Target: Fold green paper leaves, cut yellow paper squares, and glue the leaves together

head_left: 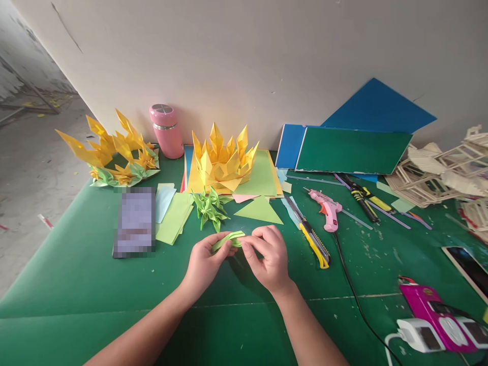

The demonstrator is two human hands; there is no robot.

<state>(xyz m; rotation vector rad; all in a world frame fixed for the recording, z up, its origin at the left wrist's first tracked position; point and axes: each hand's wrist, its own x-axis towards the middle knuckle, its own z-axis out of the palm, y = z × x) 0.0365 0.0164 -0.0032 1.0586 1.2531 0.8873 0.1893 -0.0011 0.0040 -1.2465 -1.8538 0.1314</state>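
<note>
Low over the table, my left hand [208, 259] pinches a small folded light-green paper piece [230, 239] between thumb and fingers. The thumb and forefinger of my right hand [269, 256] close on the right end of the same piece, its other fingers curled in. Just beyond my hands lie green folded paper flowers [211, 207] and a flat green paper triangle [260, 210]. Behind these, a yellow folded paper lotus [224, 165] stands on a stack of coloured sheets [263, 175].
Left are a pixelated flat object [135, 221], green paper slips [175, 218], a yellow-green paper crown [114, 162] and a pink flask [168, 133]. Right lie a yellow utility knife [310, 239], a pink glue gun [325, 207] with trailing cord, pliers [362, 201] and a magenta power strip [430, 310].
</note>
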